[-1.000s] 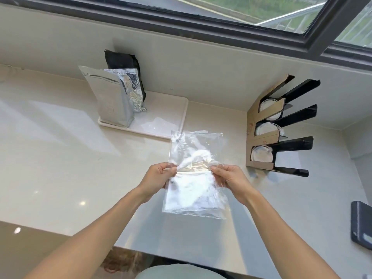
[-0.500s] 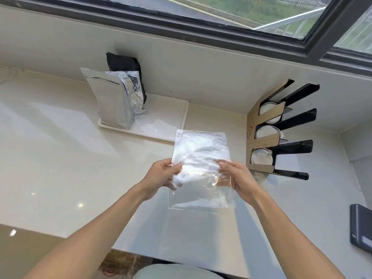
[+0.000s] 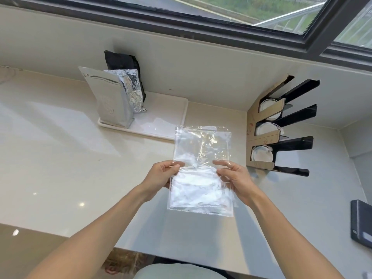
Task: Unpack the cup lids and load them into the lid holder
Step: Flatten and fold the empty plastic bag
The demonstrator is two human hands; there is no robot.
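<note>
You held the clear bag point(image 3: 201, 170) above the worktop point(image 3: 60, 158), just left of the lid holder point(image 3: 265, 135). Left hand point(image 3: 161, 176) and right hand point(image 3: 235, 178) each pinched a side at mid-height. Lids sat low inside; better to grip nearer the open top and peel it apart gently.

Pale cream stone counter point(image 3: 60, 158), glossy, with small ceiling-light reflections near its front edge. Matching cream wall panel point(image 3: 201, 67) rising behind it to a dark-framed window point(image 3: 221, 31); daylight, grass and a rail visible outside. White tray point(image 3: 161, 121) against the wall, bearing foil bags point(image 3: 112, 97). Dark device point(image 3: 361, 222) at the right edge.
</note>
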